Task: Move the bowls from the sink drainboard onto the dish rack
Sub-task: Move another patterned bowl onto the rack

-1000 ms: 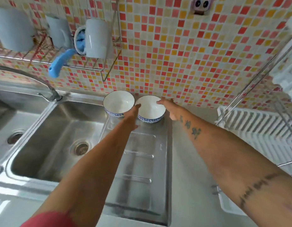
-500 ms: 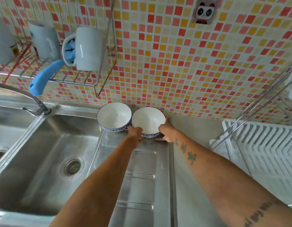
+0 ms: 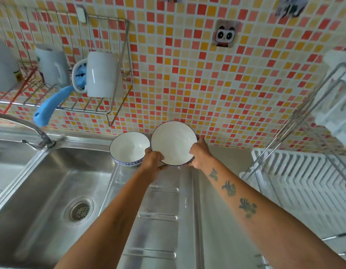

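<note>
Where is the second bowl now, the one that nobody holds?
In the head view the free bowl stands at the back of the drainboard, near the tiled wall, just left of the bowl in both hands and right of the sink basin.

A home kitchen. A stainless steel sink (image 3: 51, 191) with a drain strainer (image 3: 80, 210) and a ribbed drainboard (image 3: 158, 220) sits in the counter (image 3: 222, 220). Behind the sink rise a faucet (image 3: 32, 131) and a wall of red, orange and yellow mosaic tile (image 3: 207, 84). Above the sink a wire wall shelf (image 3: 86, 109) holds mugs (image 3: 102, 74); right of it stands a white dish rack (image 3: 304, 181).
</note>
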`<state>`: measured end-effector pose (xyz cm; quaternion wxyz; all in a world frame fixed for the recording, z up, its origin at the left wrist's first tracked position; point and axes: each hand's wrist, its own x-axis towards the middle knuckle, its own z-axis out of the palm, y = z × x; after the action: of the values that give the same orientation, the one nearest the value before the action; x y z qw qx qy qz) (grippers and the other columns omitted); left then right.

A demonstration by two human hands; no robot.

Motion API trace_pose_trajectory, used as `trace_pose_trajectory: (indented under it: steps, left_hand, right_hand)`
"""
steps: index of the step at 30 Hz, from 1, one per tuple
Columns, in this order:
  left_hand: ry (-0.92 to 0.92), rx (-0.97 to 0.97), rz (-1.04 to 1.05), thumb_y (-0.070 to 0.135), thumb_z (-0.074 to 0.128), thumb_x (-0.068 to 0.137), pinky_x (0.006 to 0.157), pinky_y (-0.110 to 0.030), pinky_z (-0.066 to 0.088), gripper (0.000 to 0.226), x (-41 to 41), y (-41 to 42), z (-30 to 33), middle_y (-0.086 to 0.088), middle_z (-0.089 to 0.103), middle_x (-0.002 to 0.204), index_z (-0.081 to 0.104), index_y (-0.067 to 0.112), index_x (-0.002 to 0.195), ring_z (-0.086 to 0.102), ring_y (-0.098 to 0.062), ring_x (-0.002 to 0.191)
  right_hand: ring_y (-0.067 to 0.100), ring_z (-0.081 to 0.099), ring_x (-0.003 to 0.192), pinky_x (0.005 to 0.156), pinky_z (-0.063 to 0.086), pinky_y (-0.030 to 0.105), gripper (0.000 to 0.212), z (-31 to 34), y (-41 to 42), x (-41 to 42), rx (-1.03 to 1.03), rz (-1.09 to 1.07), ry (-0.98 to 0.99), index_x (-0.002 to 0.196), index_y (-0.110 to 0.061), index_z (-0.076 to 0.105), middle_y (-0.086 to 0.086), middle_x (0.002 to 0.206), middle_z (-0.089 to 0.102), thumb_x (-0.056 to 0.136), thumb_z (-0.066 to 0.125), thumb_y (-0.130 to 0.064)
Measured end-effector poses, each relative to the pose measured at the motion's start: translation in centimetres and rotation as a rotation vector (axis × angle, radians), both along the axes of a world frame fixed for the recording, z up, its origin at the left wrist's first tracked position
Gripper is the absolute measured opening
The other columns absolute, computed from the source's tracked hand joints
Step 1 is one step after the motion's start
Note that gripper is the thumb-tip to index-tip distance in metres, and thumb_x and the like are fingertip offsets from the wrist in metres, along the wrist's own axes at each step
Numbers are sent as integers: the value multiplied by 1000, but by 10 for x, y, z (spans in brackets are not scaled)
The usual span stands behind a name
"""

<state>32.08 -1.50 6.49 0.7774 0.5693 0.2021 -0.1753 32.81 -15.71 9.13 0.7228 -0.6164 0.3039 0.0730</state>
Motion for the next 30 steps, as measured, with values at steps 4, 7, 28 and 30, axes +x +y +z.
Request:
trace_pose_trajectory:
  steps: [4,7,28,30]
  left_hand:
    - [-68,-259,-57,30,47,92,98,-49,51,46,-30,2,66,-15,60,112,46,19,136,61,-31,92]
    - [-144,-373,-160,74,33,85,99,-58,47,70,-49,10,117,-9,62,125,54,27,132,60,-38,115]
    - [-504,-445,-706,75,38,78,89,-65,49,67,-242,-165,312,-10,70,120,68,28,117,64,-39,111]
    - [-588,-304,-648,70,38,83,88,-56,52,57,-250,-183,317,-6,74,107,69,30,110,68,-32,99]
  right_hand:
    - [29,58,100,75,57,46,48,63,-5,-18,-31,-28,-228,111,-35,51,1,122,57,91,29,3]
    - [24,56,90,66,53,37,56,120,-12,-48,-68,8,-366,109,-34,52,-1,114,54,86,26,9]
    - [17,58,95,78,45,34,33,323,-205,-320,-466,96,-1016,105,-27,60,1,108,62,78,41,-29]
    - [17,60,99,86,47,38,37,323,-226,-326,-464,96,-927,104,-33,64,-2,109,66,85,37,-49]
